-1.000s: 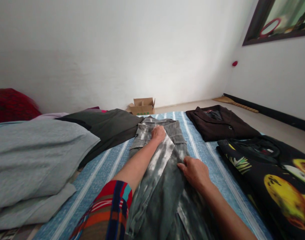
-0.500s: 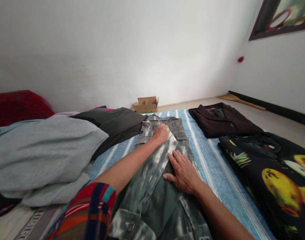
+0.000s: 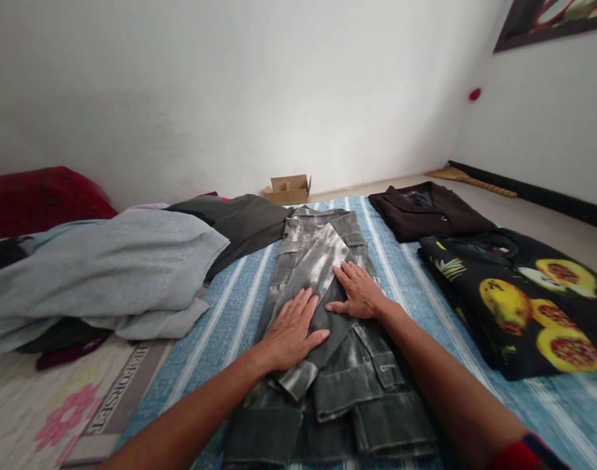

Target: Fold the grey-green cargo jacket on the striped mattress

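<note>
A grey-green tie-dye button jacket (image 3: pixel 335 378) lies on the blue striped cloth (image 3: pixel 239 297) straight in front of me, its collar at the far end. One sleeve is laid lengthwise over its middle, the pale part toward the collar. My left hand (image 3: pixel 289 333) rests flat on that sleeve, fingers spread and pointing away from me. Just right of it, my right hand (image 3: pixel 355 289) lies on the sleeve's edge and the jacket body, fingers apart. Neither hand grips the fabric.
To the right are a folded black shirt with a fruit print (image 3: pixel 508 300) and a folded dark brown garment (image 3: pixel 425 212). Loose clothes, including a light grey one (image 3: pixel 132 267), are heaped at left. A cardboard box (image 3: pixel 288 189) stands by the wall.
My left hand has come back from near the collar to the sleeve's middle and opened flat. The sleeve's near end now lies on the jacket. My right hand stays on the sleeve's edge.
</note>
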The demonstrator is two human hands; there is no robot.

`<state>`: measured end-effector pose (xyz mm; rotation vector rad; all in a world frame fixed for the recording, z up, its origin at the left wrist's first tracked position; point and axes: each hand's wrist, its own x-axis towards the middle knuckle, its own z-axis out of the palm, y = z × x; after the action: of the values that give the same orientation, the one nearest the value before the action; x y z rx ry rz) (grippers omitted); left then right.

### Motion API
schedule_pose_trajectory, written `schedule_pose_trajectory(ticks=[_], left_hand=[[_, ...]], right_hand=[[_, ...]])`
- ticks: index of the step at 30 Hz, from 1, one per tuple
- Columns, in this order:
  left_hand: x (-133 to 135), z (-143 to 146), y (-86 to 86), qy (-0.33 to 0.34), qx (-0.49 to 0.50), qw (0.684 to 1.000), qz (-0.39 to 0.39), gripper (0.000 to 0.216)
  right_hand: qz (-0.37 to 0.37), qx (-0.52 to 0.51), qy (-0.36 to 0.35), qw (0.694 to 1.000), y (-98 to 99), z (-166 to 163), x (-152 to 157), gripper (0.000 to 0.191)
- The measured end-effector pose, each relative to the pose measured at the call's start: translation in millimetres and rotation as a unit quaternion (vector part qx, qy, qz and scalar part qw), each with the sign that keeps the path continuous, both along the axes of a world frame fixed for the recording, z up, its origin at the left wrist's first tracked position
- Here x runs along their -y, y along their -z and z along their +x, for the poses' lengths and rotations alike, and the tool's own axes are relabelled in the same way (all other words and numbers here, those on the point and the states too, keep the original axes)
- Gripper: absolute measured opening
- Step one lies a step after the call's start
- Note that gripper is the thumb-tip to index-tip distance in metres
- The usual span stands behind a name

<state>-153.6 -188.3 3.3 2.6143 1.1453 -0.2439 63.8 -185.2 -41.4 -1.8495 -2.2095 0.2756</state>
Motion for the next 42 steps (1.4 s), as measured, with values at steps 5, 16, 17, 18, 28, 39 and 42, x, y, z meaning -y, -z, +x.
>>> schedule_pose_trajectory(ticks=[5,16,17,18,28,39,42], left_hand=[[1,7,6.0,0.006,-0.012,0.999,0.03,0.088],[-14,15,16.9,0.021,-0.048,0.994,0.095,0.101],[-17,16,18.4,0.023,-0.047,0.994,0.101,0.1],[-19,16,19.7,0.026,-0.045,0.993,0.105,0.1],[-26,18,17.6,0.035,-0.039,0.993,0.109,0.101],[-29,0,21.1,-0.001,-0.044,0.99,0.133,0.101],[-29,2,20.8,-0.003,-0.056,0.99,0.13,0.104]], right_hand=[[0.023,0.015,0.028,0.999,-15.3,-15,15,0.096],[0.028,0.021,0.095,0.995,-18.8,-42,32,0.08],[0.043,0.018,0.115,0.992,-19.1,-45,32,0.078],[0.046,0.016,0.128,0.991,-18.9,-49,33,0.076],[0.0,-0.007,0.144,0.989,-17.0,-54,36,0.075],[-0.019,-0.012,0.148,0.989,-19.7,-53,35,0.081],[-0.023,-0.012,0.151,0.988,-21.9,-53,37,0.082]])
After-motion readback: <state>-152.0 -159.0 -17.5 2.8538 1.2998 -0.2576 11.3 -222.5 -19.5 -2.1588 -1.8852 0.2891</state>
